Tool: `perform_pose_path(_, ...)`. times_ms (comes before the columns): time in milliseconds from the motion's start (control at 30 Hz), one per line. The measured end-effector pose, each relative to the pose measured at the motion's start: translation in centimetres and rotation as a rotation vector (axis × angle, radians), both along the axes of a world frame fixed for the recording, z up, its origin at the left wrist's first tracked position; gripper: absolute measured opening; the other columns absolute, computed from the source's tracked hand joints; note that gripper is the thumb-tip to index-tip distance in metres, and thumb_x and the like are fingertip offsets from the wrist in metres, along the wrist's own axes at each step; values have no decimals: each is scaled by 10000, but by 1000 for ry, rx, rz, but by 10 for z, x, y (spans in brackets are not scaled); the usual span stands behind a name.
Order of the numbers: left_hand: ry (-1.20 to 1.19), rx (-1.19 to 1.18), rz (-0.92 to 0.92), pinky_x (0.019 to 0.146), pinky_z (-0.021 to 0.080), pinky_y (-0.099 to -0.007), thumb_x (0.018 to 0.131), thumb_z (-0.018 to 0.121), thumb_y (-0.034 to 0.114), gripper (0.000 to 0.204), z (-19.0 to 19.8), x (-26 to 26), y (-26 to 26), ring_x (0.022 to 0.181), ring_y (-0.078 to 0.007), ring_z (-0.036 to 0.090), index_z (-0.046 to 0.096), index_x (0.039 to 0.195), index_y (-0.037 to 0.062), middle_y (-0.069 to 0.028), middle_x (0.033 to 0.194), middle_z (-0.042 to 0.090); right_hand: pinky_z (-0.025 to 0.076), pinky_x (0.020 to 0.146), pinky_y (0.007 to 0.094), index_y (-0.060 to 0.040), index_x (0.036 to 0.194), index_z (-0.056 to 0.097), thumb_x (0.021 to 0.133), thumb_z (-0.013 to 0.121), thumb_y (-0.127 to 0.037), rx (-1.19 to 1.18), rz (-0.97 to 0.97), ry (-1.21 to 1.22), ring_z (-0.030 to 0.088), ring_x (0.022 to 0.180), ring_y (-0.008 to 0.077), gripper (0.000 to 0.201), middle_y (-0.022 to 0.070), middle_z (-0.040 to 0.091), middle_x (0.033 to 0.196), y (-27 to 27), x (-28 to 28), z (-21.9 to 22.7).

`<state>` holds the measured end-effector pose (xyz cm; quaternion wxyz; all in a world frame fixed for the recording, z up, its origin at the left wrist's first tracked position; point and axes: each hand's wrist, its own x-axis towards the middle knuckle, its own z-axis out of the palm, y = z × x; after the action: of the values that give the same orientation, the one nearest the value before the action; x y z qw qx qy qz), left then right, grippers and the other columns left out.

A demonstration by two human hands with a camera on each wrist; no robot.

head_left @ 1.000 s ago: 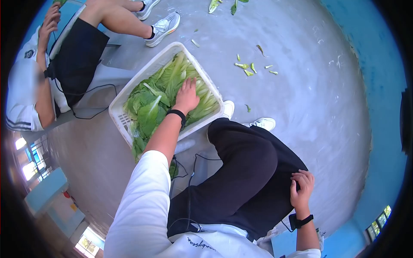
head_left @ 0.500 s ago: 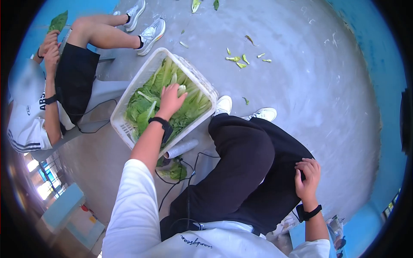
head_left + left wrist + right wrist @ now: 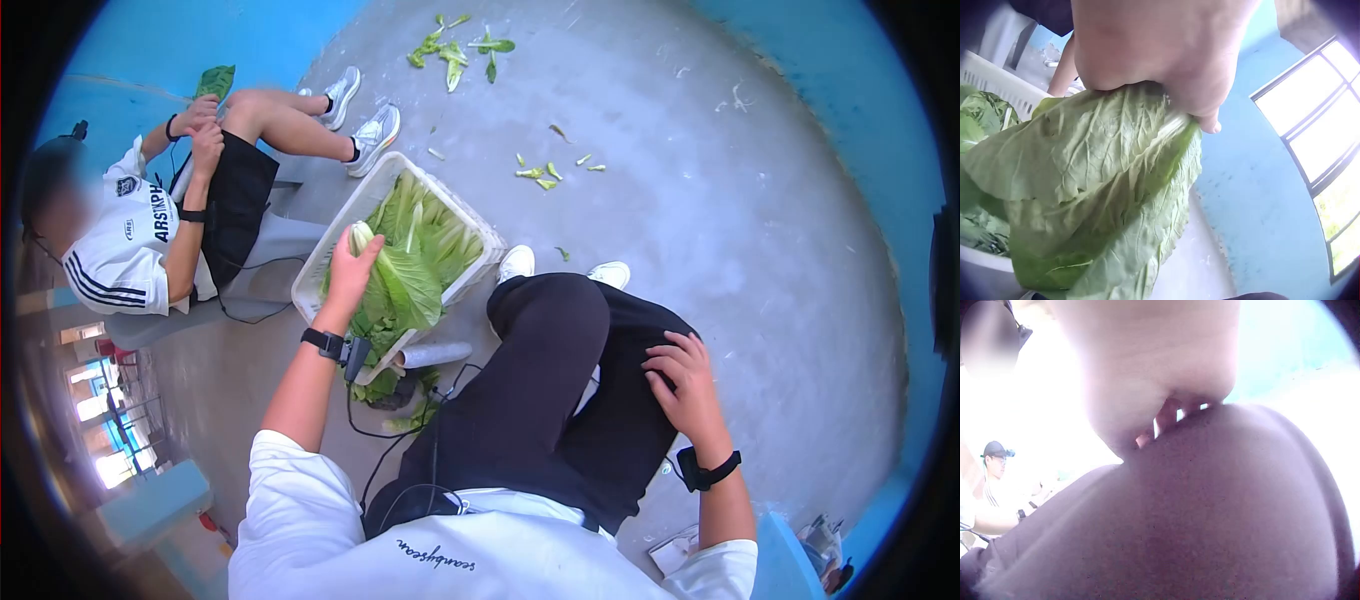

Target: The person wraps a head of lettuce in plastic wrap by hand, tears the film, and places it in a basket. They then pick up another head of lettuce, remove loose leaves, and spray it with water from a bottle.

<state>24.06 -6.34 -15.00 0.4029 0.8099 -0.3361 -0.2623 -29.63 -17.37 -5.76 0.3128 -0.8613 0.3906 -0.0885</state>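
My left hand (image 3: 350, 272) grips a head of leafy greens (image 3: 408, 285) by its pale stem end, above the near left part of a white basket (image 3: 478, 222). In the left wrist view the broad leaves (image 3: 1085, 150) hang down from under my left hand (image 3: 1160, 50). More greens (image 3: 450, 235) fill the basket. My right hand (image 3: 688, 388) rests on the dark trouser leg, fingers relaxed and slightly spread, holding nothing. The right wrist view shows that hand (image 3: 1154, 369) on the trouser fabric (image 3: 1210, 506).
Another person (image 3: 140, 235) sits at the left, holding a green leaf (image 3: 215, 81). Leaf scraps (image 3: 540, 175) lie on the floor (image 3: 700, 200). A pale roll (image 3: 435, 354), black cables and loose greens (image 3: 405, 418) lie between the basket and my legs.
My left hand has come up from among the greens and moved left with a head of greens in its grip. My right hand stays on the leg. The head view has shifted.
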Motion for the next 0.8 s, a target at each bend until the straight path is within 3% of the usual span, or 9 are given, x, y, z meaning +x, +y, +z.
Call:
perform_pose_path(100,344,-40,-9,885,498,-297,998,676,265,395,33,-15,1,986,-131,620,537,1303,54,-60,1085,651,476,992,448,-58,937,717,819,728,-55,75,-8,-89,636,1125,313,119,83,719,1014,18,-22,33)
perform_pose_path(133,444,-82,-2,886,499,-297,1006,662,246,378,43,-21,1,990,-129,620,533,1308,59,-60,1104,646,522,900,406,-47,940,721,808,734,-31,174,-41,-122,667,1019,314,133,99,726,996,24,-31,45)
perform_pose_path(300,804,-175,-48,981,471,-299,1009,614,155,392,96,-48,5,1109,-138,591,505,1368,41,-48,1217,611,539,820,390,-34,947,730,807,743,-13,186,-130,-114,682,915,299,143,109,734,937,57,-69,94)
perform_pose_path(467,440,-63,-348,992,470,-296,990,652,173,492,166,-103,4,1138,-113,570,470,1413,-1,-54,1242,608,539,813,377,-37,988,740,829,740,-24,303,-212,-289,680,918,291,160,101,739,970,85,-72,113)
perform_pose_path(533,313,-46,-412,987,474,-300,975,695,222,547,189,-126,12,1147,-103,555,466,1406,-25,-77,1250,606,539,813,374,-35,995,741,833,737,-32,295,-148,-327,681,926,287,162,102,737,977,90,-53,126)
perform_pose_path(600,67,-62,-603,963,472,-298,974,700,235,513,202,-142,30,1092,-112,554,484,1369,-11,-63,1195,601,539,815,370,-36,1002,743,836,736,-40,279,-26,-342,681,932,285,166,104,735,982,94,-29,143)
perform_pose_path(667,127,-58,-766,901,467,-277,987,686,224,492,230,-162,40,1024,-103,529,471,1381,24,-19,1136,566,539,818,367,-39,1008,744,839,734,-48,246,138,-329,681,936,284,170,108,734,983,96,-5,163)
perform_pose_path(767,197,-95,-841,881,459,-277,980,694,223,469,257,-188,58,1008,-101,515,482,1354,36,-19,1098,551,540,809,353,-35,1042,739,845,742,-76,297,338,-294,687,948,282,201,114,733,996,102,24,174)
perform_pose_path(800,192,-118,-876,880,460,-280,976,698,220,459,264,-194,62,1003,-103,520,490,1342,38,-23,1092,553,543,819,348,-30,1053,736,850,746,-84,314,248,-332,691,953,272,210,112,734,1003,107,36,182)
